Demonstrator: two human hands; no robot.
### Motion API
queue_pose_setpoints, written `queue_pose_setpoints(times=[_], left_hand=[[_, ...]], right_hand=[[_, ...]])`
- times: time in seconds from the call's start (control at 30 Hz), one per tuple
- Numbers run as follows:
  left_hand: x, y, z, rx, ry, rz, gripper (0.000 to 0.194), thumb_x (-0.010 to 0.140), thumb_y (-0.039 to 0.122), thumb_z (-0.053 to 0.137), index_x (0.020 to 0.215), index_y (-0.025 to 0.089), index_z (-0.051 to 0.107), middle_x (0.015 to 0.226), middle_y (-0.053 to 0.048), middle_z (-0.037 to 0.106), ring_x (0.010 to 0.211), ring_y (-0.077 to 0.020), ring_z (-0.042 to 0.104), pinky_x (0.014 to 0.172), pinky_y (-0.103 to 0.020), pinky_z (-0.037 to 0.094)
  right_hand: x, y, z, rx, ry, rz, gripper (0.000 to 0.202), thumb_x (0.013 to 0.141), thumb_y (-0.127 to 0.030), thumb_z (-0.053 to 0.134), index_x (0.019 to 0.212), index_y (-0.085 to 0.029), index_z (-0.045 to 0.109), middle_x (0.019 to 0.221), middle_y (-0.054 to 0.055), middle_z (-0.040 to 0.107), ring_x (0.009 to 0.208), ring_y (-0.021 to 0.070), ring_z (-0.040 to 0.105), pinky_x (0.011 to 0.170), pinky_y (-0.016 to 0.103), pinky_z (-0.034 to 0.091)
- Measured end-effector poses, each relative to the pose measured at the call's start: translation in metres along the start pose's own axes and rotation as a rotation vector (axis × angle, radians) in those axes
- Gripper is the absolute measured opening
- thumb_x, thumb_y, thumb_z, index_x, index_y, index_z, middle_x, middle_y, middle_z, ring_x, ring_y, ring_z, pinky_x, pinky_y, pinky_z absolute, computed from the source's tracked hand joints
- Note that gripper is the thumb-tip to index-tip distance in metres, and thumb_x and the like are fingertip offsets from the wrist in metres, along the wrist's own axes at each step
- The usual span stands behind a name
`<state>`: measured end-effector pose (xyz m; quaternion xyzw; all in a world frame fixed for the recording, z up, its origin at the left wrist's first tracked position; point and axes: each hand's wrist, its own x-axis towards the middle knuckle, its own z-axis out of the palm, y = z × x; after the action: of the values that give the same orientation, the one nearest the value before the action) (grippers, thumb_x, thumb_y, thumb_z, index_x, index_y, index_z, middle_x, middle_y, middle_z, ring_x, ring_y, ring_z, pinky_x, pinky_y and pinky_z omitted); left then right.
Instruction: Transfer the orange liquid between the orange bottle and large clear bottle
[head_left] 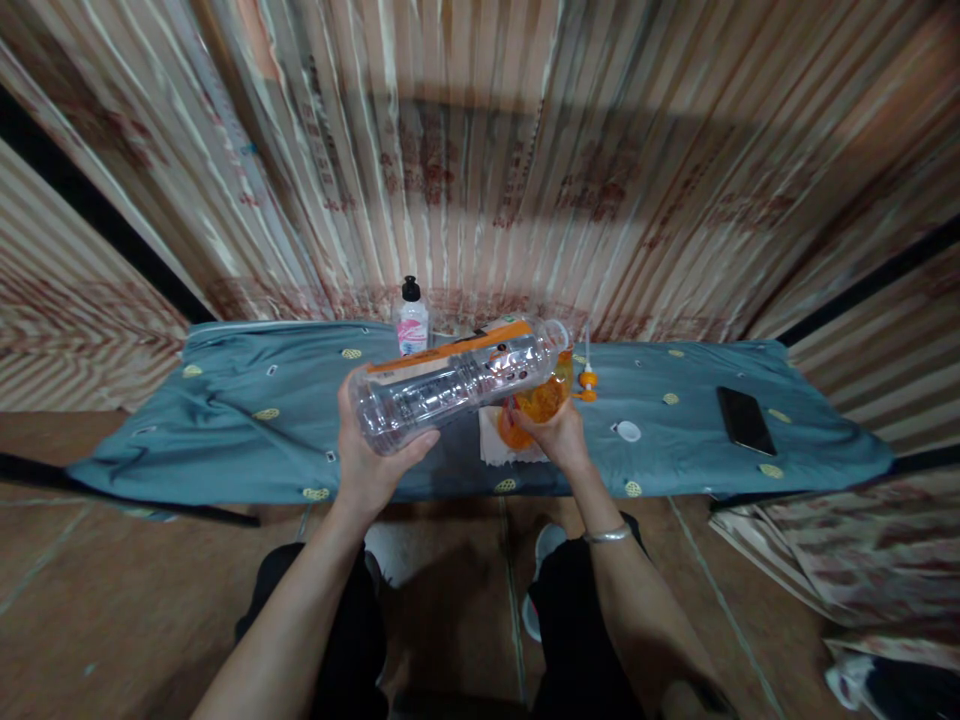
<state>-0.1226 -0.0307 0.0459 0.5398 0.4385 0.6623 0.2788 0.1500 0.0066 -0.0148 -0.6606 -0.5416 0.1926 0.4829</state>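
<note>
My left hand (375,450) is wrapped round the base of a large clear plastic bottle (457,380) with an orange label. The bottle is tilted, almost level, its mouth pointing right over an orange see-through bottle (544,395). My right hand (561,435) grips that orange bottle, which leans above a white cloth (493,440). Whether the two mouths touch I cannot tell. Just right of it lies an orange pump top (588,382) with a clear tube. A small round white disc (628,431) rests nearby on the cloth-covered table.
A squeeze bottle (412,320) with black cap and pink label stands at the back of the table (247,440). A black phone (745,420) lies on the right side. Striped printed sheeting (480,180) hangs behind, with black frame bars (97,205) at the sides.
</note>
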Motion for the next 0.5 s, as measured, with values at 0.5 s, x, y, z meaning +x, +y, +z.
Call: queue_pose_setpoints(times=[0.5], left_hand=[[-0.0001, 0.0004, 0.0023, 0.000, 0.002, 0.013, 0.093, 0.055, 0.047, 0.099, 0.135, 0.028, 0.056, 0.129, -0.010, 0.066, 0.117, -0.0316, 0.069, 0.108, -0.053, 0.056]], right_hand=[[-0.0005, 0.0006, 0.0001, -0.034, 0.006, -0.028, 0.072, 0.066, -0.042, 0.089, 0.128, -0.020, 0.058, 0.120, 0.015, 0.079, 0.116, 0.0349, 0.076, 0.093, 0.044, 0.063]])
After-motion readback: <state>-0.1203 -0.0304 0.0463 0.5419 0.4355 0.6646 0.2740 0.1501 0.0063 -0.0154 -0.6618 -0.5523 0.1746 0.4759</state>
